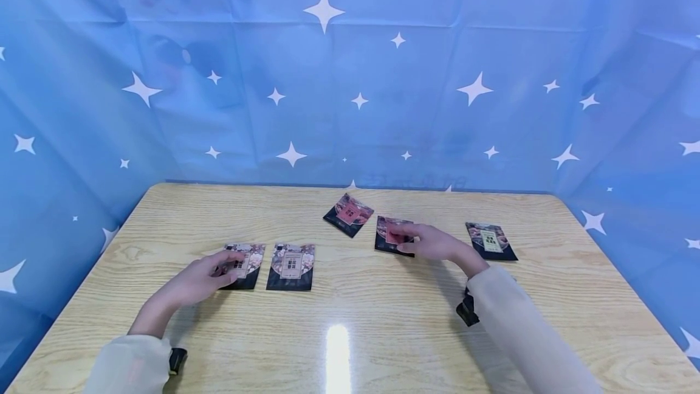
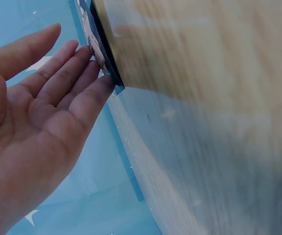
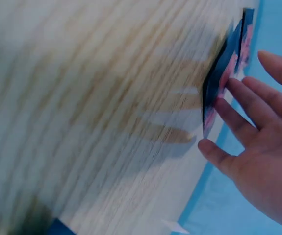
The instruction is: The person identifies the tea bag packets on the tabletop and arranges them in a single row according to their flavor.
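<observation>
My left hand point(image 1: 198, 278) reaches over a dark flat packet with a pale pink label point(image 1: 253, 260), its fingertips on the packet's face. In the left wrist view those fingers are loosely extended against the packet point(image 2: 97, 41), with the thumb apart. A matching packet point(image 1: 291, 267) lies just right of it. Farther right, my right hand point(image 1: 432, 243) rests its fingertips on a dark packet with a red-pink label point(image 1: 384, 235). From the right wrist view, its fingers spread against that packet point(image 3: 224, 73), thumb held away. Neither hand pinches anything.
Another red-labelled packet point(image 1: 349, 214) lies turned at an angle behind, left of the right hand. A packet with a pale green label point(image 1: 491, 241) lies beyond the right wrist. The wooden table point(image 1: 383, 333) ends at a blue star-patterned curtain point(image 1: 361, 65).
</observation>
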Tool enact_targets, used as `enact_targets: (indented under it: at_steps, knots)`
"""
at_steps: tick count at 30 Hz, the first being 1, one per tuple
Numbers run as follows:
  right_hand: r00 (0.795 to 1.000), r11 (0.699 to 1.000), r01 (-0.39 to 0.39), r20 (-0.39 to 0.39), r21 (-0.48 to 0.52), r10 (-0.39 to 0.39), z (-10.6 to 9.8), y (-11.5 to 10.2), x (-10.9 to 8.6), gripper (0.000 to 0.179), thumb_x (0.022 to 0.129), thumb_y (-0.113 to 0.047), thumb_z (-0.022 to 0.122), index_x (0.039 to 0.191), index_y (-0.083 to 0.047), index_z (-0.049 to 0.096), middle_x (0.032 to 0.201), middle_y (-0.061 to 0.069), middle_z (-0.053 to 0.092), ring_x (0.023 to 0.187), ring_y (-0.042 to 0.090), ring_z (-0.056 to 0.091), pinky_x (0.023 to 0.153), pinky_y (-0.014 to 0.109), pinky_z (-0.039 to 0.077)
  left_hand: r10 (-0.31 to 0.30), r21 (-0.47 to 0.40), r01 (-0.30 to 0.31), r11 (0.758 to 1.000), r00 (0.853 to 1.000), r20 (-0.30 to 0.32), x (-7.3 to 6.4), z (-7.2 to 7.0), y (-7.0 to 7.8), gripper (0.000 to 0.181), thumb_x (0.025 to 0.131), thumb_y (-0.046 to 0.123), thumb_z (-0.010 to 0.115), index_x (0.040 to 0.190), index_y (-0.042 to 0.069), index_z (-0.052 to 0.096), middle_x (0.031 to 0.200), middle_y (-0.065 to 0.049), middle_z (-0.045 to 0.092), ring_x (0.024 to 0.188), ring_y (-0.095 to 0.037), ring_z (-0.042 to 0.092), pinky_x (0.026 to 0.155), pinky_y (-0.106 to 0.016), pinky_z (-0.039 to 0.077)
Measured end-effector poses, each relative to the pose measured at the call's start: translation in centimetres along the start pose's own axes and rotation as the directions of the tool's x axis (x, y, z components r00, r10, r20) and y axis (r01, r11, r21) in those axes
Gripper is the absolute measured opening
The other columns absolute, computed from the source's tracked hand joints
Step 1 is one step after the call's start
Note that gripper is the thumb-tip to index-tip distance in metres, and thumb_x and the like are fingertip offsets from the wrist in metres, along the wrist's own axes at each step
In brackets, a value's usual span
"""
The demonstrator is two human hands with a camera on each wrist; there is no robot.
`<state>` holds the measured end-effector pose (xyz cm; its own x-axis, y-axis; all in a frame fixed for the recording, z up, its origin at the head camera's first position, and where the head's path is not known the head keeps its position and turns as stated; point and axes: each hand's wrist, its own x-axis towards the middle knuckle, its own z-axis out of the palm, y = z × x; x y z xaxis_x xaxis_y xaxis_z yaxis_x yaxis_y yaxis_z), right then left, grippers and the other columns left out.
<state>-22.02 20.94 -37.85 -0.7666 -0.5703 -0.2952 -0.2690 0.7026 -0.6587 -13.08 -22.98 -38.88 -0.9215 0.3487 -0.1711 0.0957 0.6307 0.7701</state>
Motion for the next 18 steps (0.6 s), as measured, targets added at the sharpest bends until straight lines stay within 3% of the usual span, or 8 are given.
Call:
enact_targets:
  at_steps: [18]
  knots:
    - [0.982, 0.986, 0.161, 0.096, 0.05, -0.165, 2.6, -1.5, -1.3, 0.049, 0.095, -0.016, 0.049, 0.141, -0.006, 0.034, 0.145, 0.014, 0.03, 0.132, 0.033, 0.025, 0.102, 0.051, 0.027, 0.01, 0.002, -0.01, 1.0, 1.0, 0.0, 0.1, 0.0, -0.1, 0.043, 0.094, 0.023, 0.052, 0.13, 0.0, 0.046, 0.132, -0.025, 0.042, 0.121, -0.045, 0.037, 0.09, -0.054, 0.038]
